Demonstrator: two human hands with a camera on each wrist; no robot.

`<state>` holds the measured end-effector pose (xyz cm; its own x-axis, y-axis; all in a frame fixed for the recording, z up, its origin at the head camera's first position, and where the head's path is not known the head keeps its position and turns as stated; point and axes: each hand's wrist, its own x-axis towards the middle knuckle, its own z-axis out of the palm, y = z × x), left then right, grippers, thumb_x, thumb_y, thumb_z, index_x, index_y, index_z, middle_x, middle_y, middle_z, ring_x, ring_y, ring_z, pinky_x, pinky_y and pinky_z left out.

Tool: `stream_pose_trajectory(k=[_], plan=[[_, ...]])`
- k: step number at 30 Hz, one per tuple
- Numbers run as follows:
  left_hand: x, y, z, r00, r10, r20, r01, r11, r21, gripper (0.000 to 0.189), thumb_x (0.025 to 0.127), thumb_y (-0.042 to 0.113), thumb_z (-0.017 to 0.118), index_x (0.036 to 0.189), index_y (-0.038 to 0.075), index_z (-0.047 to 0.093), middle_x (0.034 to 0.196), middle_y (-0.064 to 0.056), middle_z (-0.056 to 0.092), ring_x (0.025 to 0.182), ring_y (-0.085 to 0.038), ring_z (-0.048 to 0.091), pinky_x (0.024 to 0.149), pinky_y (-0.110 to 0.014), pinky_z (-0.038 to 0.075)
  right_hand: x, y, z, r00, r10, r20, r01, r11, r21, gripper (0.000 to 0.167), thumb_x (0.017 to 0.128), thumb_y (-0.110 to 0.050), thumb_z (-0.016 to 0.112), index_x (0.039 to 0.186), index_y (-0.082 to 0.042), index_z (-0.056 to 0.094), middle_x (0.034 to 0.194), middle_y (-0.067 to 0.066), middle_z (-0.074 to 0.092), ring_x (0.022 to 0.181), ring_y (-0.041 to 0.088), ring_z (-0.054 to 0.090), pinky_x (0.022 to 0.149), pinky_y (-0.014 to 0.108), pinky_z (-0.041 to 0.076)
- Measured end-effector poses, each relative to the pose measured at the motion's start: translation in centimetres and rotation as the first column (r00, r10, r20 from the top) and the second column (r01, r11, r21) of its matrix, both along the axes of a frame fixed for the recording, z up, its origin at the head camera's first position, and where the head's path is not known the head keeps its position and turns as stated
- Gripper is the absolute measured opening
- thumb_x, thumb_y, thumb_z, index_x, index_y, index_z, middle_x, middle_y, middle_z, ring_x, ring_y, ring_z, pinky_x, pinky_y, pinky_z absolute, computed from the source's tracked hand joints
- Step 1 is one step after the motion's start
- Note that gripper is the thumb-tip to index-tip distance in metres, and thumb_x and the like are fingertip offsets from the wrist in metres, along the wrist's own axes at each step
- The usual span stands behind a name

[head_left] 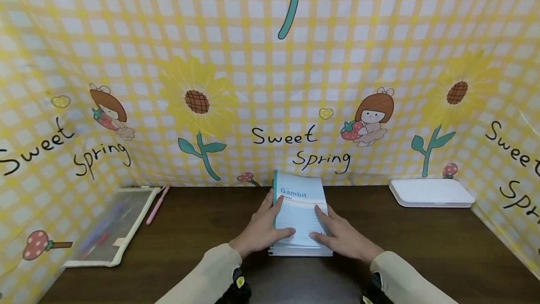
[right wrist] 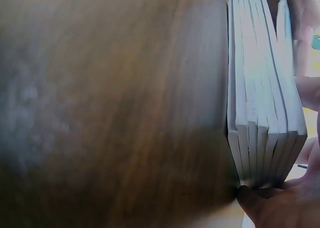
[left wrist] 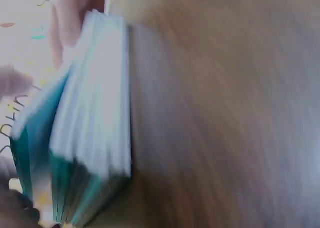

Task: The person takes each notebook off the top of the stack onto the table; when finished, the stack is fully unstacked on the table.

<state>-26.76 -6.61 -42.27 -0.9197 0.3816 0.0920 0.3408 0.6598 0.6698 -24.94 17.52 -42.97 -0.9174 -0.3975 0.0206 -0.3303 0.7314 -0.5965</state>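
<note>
A thick stack of notebooks (head_left: 301, 229) lies on the table in front of me, the top one pale blue with "Gambit" on its cover. My left hand (head_left: 263, 226) rests along the left side, its thumb laid over the cover. On the opposite side my right hand (head_left: 348, 236) touches the edge, with its thumb and forefinger on top. In the left wrist view teal spines show on the notebooks (left wrist: 100, 98), and the upper one stands apart from those under it. White page edges face the right wrist camera, where fingertips (right wrist: 250, 200) touch the stack's side near the table.
To the left lies a see-through zip pouch (head_left: 135, 215) with pens inside, a pink pen (head_left: 157, 206) beside it. A flat white case (head_left: 432, 193) sits at the back right. Checked yellow cloth (head_left: 270, 74) hangs behind and at both sides of the dark wooden table (head_left: 202, 219).
</note>
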Motion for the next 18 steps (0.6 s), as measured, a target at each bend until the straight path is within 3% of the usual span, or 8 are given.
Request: stream_pose_trajectory(k=[2, 4, 5, 6, 8, 12, 13, 18], plan=[[0.1, 0.3, 0.5, 0.999, 0.011, -0.032, -0.01, 0.999, 0.046, 0.075, 0.087, 0.025, 0.066, 0.149, 0.0, 0.032, 0.161, -0.022, 0.007, 0.147, -0.042, 0.014, 0.11, -0.068, 0.02, 0.1, 0.1, 0.0, 1.0, 0.004, -0.001, -0.004, 1.0, -0.005, 0.08, 0.094, -0.049, 0.057, 0.152, -0.003, 0.025, 0.159, 0.028, 0.008, 0.144, 0.044, 0.024, 0.111, 0.061, 0.027], [0.0, 0.6, 1.0, 0.999, 0.041, -0.016, -0.039, 0.991, 0.127, 0.067, 0.086, 0.012, 0.064, 0.146, -0.002, 0.037, 0.16, -0.023, 0.013, 0.145, -0.043, 0.02, 0.111, -0.062, 0.026, 0.0, 0.1, 0.0, 1.0, 0.006, -0.005, -0.006, 1.0, -0.011, 0.081, 0.094, -0.048, 0.057, 0.152, -0.003, 0.026, 0.159, 0.027, 0.009, 0.144, 0.043, 0.024, 0.111, 0.06, 0.027], [-0.1, 0.7, 1.3, 0.998, 0.058, 0.007, -0.059, 0.984, 0.168, 0.065, 0.085, 0.007, 0.062, 0.145, -0.002, 0.04, 0.16, -0.023, 0.016, 0.144, -0.043, 0.023, 0.109, -0.057, 0.031, -0.1, 0.1, 0.1, 1.0, 0.006, -0.009, -0.006, 1.0, -0.015, 0.081, 0.093, -0.048, 0.058, 0.152, -0.003, 0.026, 0.159, 0.027, 0.009, 0.144, 0.043, 0.024, 0.111, 0.06, 0.028], [-0.1, 0.8, 1.6, 0.995, 0.078, 0.061, -0.089, 0.972, 0.217, 0.063, 0.084, 0.003, 0.061, 0.144, -0.001, 0.042, 0.157, -0.024, 0.023, 0.135, -0.043, 0.039, 0.102, -0.053, 0.041, -0.1, 0.1, 0.2, 1.0, 0.006, -0.011, -0.006, 1.0, -0.02, 0.081, 0.093, -0.048, 0.058, 0.152, -0.003, 0.026, 0.159, 0.027, 0.009, 0.144, 0.043, 0.024, 0.111, 0.06, 0.028], [-0.3, 0.9, 2.1, 0.98, 0.113, 0.165, -0.158, 0.944, 0.291, 0.061, 0.083, -0.003, 0.06, 0.143, 0.0, 0.045, 0.153, -0.023, 0.033, 0.123, -0.039, 0.049, 0.09, -0.044, 0.047, -0.2, 0.1, 0.2, 1.0, 0.01, -0.01, -0.01, 1.0, -0.026, 0.081, 0.094, -0.048, 0.058, 0.152, -0.004, 0.025, 0.159, 0.027, 0.009, 0.144, 0.043, 0.023, 0.111, 0.06, 0.027], [-0.4, 0.8, 2.6, 0.934, 0.155, 0.322, -0.266, 0.903, 0.337, 0.062, 0.082, -0.01, 0.059, 0.141, 0.005, 0.047, 0.143, -0.023, 0.044, 0.098, -0.031, 0.05, 0.07, -0.033, 0.043, -0.3, 0.0, 0.0, 0.999, 0.034, -0.02, -0.034, 0.999, -0.03, 0.081, 0.094, -0.05, 0.057, 0.152, -0.004, 0.024, 0.159, 0.028, 0.009, 0.145, 0.042, 0.023, 0.112, 0.059, 0.027], [-0.4, 0.8, 2.8, 0.93, 0.156, 0.332, -0.272, 0.901, 0.338, 0.062, 0.081, -0.011, 0.059, 0.141, 0.005, 0.047, 0.145, -0.023, 0.042, 0.108, -0.03, 0.048, 0.074, -0.033, 0.044, -0.3, 0.1, 0.0, 0.999, 0.041, -0.026, -0.042, 0.999, -0.032, 0.081, 0.094, -0.05, 0.056, 0.152, -0.004, 0.024, 0.159, 0.028, 0.009, 0.145, 0.042, 0.023, 0.111, 0.059, 0.027], [-0.3, 0.1, 3.1, 0.913, 0.146, 0.382, -0.306, 0.863, 0.401, 0.067, 0.081, -0.015, 0.054, 0.142, 0.01, 0.046, 0.14, -0.023, 0.042, 0.082, -0.024, 0.053, 0.061, -0.03, 0.045, -0.1, 0.9, -0.1, 0.997, 0.068, -0.029, -0.069, 0.997, -0.03, 0.076, 0.097, -0.047, 0.053, 0.152, -0.004, 0.024, 0.159, 0.027, 0.01, 0.144, 0.043, 0.024, 0.11, 0.06, 0.03]])
